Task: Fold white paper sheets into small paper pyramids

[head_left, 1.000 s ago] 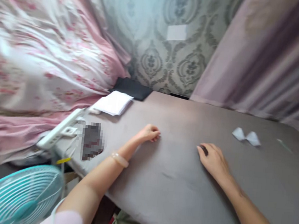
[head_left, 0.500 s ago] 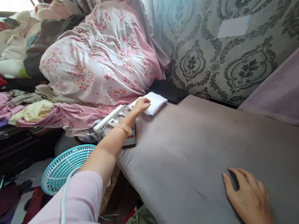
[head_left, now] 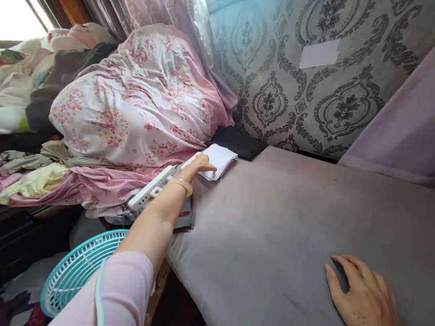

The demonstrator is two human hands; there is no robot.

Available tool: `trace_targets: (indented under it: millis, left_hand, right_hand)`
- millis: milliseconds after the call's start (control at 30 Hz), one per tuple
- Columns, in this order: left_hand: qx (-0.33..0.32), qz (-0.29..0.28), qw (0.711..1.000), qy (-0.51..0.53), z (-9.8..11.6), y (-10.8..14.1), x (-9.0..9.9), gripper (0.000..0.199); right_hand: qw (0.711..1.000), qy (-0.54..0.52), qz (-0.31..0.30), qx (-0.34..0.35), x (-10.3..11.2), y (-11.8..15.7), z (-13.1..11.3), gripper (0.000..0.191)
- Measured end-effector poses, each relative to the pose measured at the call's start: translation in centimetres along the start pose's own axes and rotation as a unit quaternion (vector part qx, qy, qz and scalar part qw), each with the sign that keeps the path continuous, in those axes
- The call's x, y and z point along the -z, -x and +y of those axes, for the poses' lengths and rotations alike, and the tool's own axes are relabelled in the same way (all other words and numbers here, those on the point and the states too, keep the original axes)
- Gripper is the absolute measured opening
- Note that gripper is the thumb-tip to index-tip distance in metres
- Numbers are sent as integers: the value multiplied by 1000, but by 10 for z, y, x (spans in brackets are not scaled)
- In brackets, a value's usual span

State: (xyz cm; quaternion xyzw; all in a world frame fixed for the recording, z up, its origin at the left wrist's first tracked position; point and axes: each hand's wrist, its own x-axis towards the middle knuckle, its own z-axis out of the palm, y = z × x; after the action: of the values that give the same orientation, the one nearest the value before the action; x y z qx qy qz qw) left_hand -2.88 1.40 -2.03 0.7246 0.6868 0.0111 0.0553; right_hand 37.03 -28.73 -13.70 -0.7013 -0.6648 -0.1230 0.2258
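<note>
My left hand (head_left: 204,164) reaches far out to a stack of white paper sheets (head_left: 223,158) and closes at its near left corner. One finger or the thumb lies over the paper; the other fingers are bent and partly hidden. A pale bangle (head_left: 182,184) is on the left wrist. My right hand (head_left: 362,297) rests on the grey-covered surface (head_left: 272,231), thumb and fingers apart, holding nothing. Beside the left forearm are a white power strip (head_left: 150,192) and a dark flat device (head_left: 185,216), both partly covered by the arm.
A folded black cloth or pouch (head_left: 246,143) lies behind the paper, near the patterned wall (head_left: 267,95). Floral bedding (head_left: 138,103) and piled clothes (head_left: 37,180) fill the left side. A turquoise fan (head_left: 78,267) stands below my left arm. A pink curtain (head_left: 410,100) hangs at right.
The view has tilted slightly upward, so the scene sits lower. My left hand has turned and come lower onto the paper stack. My right hand stays in place on the surface.
</note>
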Motion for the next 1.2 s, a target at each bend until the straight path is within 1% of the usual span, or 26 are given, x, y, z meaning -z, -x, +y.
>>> trace_targets:
  millis: [200, 433, 600, 800, 1000, 1200]
  left_hand:
    - [-20, 12, 1000, -13, -5, -1, -2, 36]
    - [-22, 39, 999, -18, -12, -5, -8, 33]
    - [-28, 53, 998, -21, -12, -7, -12, 32]
    - [-36, 69, 997, -7, -12, -4, -16, 33]
    - [-38, 76, 995, 45, -16, 0, -14, 28]
    - [-35, 89, 984, 149, -24, 5, -7, 19]
  right_hand:
    - [1000, 6, -2, -3, -2, 1, 1, 49]
    - [1000, 0, -10, -18, -3, 1, 1, 47]
    - [1000, 5, -9, -14, -3, 1, 1, 49]
    - [1000, 4, -8, -9, -1, 0, 0, 51]
    - [1000, 1, -13, -10, 0, 1, 0, 49]
    - [1000, 4, -12, -15, 0, 1, -1, 47]
